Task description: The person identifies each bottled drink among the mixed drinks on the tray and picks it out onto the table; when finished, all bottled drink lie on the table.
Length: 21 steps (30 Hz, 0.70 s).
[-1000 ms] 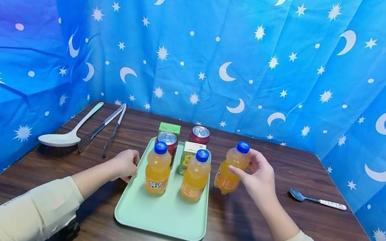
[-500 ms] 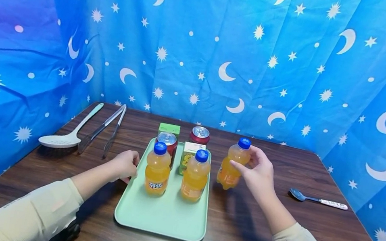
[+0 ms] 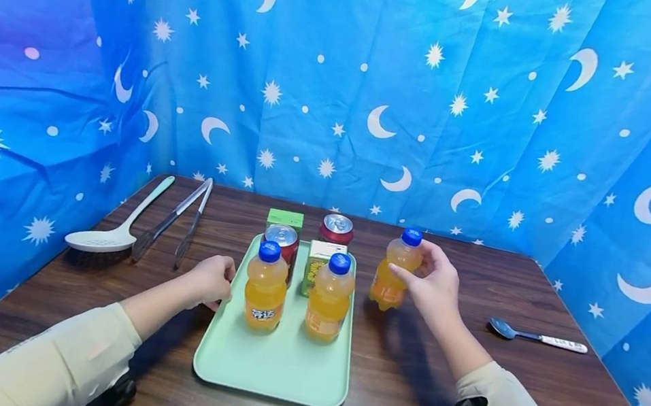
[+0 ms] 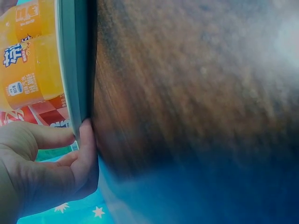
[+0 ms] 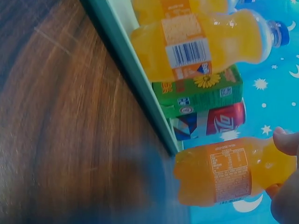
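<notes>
My left hand [image 3: 210, 280] pinches the left rim of a pale green tray [image 3: 272, 371]; in the left wrist view, the thumb and a finger [image 4: 86, 144] meet at its edge. My right hand [image 3: 435, 282] grips an orange soda bottle [image 3: 392, 280] round its upper part. This bottle has a blue cap and hangs above the table, right of the tray. Two matching bottles stand on the tray, a left one [image 3: 265, 294] and a right one [image 3: 327, 303]. Behind them are a red can [image 3: 289, 246] and a green drink carton [image 3: 311, 273].
Past the tray's far end show a second red can [image 3: 337, 228] and a green box [image 3: 285, 218]. A white slotted turner [image 3: 104, 239] and metal tongs [image 3: 175, 217] lie at the left. A spoon [image 3: 536, 337] lies at the right. A blue curtain [image 3: 315, 92] encloses the table.
My right hand has carried the bottle slightly up and away from me, still beside the tray. My left hand stays at the tray's rim, and the tray's things have not moved.
</notes>
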Motion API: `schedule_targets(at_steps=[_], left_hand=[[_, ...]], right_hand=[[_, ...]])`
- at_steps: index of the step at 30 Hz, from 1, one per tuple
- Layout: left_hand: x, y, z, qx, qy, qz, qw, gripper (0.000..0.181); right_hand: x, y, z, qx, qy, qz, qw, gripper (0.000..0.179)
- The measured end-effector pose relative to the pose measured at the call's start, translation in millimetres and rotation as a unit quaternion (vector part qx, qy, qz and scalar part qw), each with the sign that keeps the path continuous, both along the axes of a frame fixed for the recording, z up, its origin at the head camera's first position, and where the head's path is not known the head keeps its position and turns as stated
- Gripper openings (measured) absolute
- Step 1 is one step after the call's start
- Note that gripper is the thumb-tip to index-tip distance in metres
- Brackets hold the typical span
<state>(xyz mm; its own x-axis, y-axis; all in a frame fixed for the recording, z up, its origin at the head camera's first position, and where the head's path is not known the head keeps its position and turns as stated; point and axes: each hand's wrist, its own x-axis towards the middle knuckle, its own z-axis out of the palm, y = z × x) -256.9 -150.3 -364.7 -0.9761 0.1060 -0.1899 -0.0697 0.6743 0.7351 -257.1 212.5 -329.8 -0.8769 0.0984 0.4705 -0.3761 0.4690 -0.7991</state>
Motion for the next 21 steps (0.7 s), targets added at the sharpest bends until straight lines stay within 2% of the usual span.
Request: schedule_targets(at_steps=[11, 21], left_hand=[[-2.2, 0.4, 0.8, -0.005, 0.001, 0.002, 1.0000, 0.024], [-1.6, 0.6, -1.3, -0.006, -0.005, 0.010, 0.9999, 0.026]], right_hand=[[-17.0, 7, -2.8, -0.012, 0.022, -0.008, 0.9996, 0.052], [-28.9, 9, -6.5, -0.023, -0.002, -0.021, 0.9995, 0.053]])
